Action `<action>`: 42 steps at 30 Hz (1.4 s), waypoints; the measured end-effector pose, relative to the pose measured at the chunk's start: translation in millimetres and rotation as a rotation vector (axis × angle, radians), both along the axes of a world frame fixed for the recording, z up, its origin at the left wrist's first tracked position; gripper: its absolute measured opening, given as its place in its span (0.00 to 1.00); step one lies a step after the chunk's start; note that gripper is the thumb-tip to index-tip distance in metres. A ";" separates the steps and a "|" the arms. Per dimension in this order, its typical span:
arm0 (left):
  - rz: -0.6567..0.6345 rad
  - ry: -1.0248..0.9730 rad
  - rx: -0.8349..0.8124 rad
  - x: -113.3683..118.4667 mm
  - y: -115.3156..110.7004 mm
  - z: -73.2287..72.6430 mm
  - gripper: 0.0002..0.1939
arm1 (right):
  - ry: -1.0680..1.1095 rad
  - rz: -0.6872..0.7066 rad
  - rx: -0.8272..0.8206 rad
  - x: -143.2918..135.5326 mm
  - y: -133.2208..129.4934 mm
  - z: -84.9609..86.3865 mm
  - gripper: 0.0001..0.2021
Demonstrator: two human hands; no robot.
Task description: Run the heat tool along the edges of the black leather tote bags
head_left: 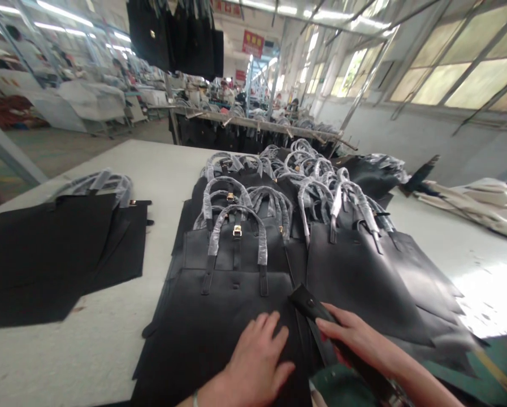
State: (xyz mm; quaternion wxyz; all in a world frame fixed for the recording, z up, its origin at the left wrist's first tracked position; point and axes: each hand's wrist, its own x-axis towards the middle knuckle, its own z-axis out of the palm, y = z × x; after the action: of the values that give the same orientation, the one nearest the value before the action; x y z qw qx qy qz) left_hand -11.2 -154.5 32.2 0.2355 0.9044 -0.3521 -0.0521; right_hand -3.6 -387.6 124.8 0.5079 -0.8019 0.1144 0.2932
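Note:
My left hand (pixel 259 356) lies with its fingers spread on the front of a black handbag (pixel 219 322) whose handle is wrapped in clear plastic. A small gold clasp (pixel 237 230) shows on the bag behind it. At the right edge of that bag, my right hand (pixel 352 333) is closed around a black strap (pixel 310 302). The strap's wide end carries a small round snap and points up and left; its lower part runs down past my wrist to metal hardware (pixel 395 393). Close beside my right hand lies another black bag (pixel 359 277).
Rows of black bags with plastic-wrapped handles (pixel 308 161) cover the white table's middle. More black panels (pixel 50 249) lie at the left. Cream fabric (pixel 473 200) rests at the far right. Beyond the table stands a rack (pixel 257 121); black bags (pixel 177 42) hang overhead.

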 end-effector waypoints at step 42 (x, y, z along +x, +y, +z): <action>0.309 -0.285 -0.103 25.1 -3.7 -33.4 0.21 | 0.118 0.106 0.106 75.5 49.7 -15.3 0.21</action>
State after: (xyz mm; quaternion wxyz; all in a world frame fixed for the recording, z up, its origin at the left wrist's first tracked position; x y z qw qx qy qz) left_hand 13.9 -158.2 -1.1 0.2346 0.9325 -0.2414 0.1309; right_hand 71.9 -337.9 109.5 0.5259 -0.7601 0.0859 0.3718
